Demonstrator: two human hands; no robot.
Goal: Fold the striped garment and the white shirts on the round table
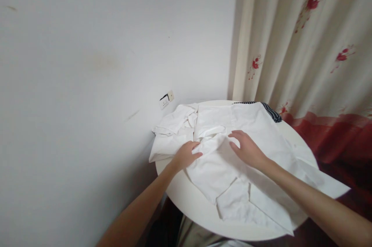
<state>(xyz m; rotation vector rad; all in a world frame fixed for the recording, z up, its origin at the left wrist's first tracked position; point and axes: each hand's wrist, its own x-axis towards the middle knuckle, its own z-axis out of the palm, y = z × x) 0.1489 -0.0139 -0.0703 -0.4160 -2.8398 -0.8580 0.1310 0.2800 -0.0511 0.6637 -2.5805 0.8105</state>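
A white shirt [216, 167] lies spread and creased over a round white table [180, 192], one sleeve hanging toward the near edge. My left hand [186, 155] is at its left side near the collar, thumb and fingers apart, with the fingertips at the cloth. On the other side of the collar, my right hand [247, 149] hovers over or lightly touches the fabric, fingers curved and parted from the thumb. Neither hand shows cloth pinched in it. To the left lies a folded white garment [171, 142], close against the shirt.
Dark striped cloth [271, 112] sticks out from under the shirt at the table's far right. A wall [87, 65] with a power socket [164, 102] borders the left side. A cream curtain [279, 45] with red flowers hangs behind the table.
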